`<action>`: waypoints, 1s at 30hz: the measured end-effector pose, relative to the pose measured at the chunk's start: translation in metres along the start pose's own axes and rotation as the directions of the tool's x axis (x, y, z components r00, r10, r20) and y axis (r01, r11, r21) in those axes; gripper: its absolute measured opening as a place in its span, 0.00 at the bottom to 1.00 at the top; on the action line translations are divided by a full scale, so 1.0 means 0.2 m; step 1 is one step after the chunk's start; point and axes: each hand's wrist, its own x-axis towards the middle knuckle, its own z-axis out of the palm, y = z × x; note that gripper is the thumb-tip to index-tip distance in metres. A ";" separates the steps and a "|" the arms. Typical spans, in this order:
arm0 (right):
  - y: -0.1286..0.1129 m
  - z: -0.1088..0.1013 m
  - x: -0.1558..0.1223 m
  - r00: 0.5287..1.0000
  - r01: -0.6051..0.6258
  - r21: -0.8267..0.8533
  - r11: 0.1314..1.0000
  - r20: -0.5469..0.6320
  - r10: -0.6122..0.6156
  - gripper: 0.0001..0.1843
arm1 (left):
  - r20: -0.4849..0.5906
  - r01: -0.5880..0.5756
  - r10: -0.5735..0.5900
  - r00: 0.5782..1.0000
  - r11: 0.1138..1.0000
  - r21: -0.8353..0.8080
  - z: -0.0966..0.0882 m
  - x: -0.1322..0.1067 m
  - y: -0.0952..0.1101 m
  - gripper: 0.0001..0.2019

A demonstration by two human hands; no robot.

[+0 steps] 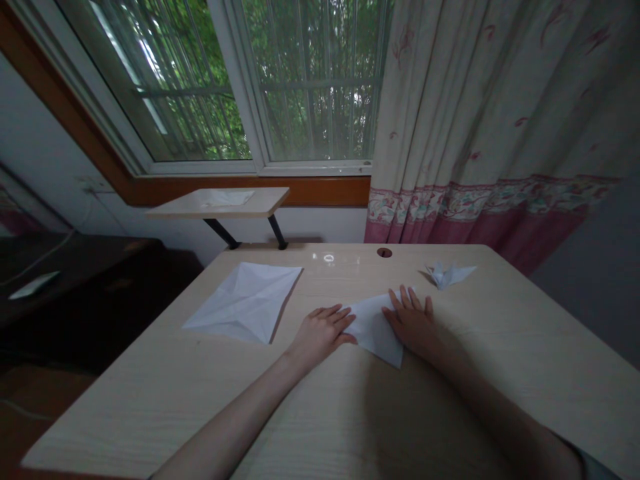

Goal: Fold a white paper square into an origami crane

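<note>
A folded piece of white paper (373, 325) lies on the wooden desk between my hands, one corner pointing toward me. My left hand (326, 331) rests on its left side with the fingers stretched out, covering that corner. On the right side, my right hand (411, 320) presses flat with fingers spread, hiding part of the right edge. Just beyond the right hand stands a folded paper crane (449, 273). To the left is a creased, unfolded square sheet of white paper (247, 301), lying apart from both hands.
A small raised shelf (175, 208) at the desk's back left carries another white paper (227, 198). A round cable hole (385, 253) is near the back edge of the desk (320, 413). Behind are a window and a floral curtain (475, 133); a dark table (100, 267) stands left.
</note>
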 end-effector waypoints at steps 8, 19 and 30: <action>0.00 -0.02 -0.01 1.000 0.026 0.042 0.999 -0.010 -0.026 0.29 | -0.105 -0.085 0.083 0.991 0.996 -0.005 -0.02 -0.01 -0.02 0.20; 0.00 -0.07 0.00 0.998 -0.018 0.133 0.991 0.065 0.009 0.26 | -0.192 -0.221 0.225 0.955 0.974 0.040 -0.03 -0.01 -0.03 0.13; 0.04 0.00 0.02 0.976 -0.010 0.341 0.940 -0.201 0.083 0.31 | -0.334 -0.146 0.107 0.936 0.985 -0.094 -0.06 -0.02 0.00 0.14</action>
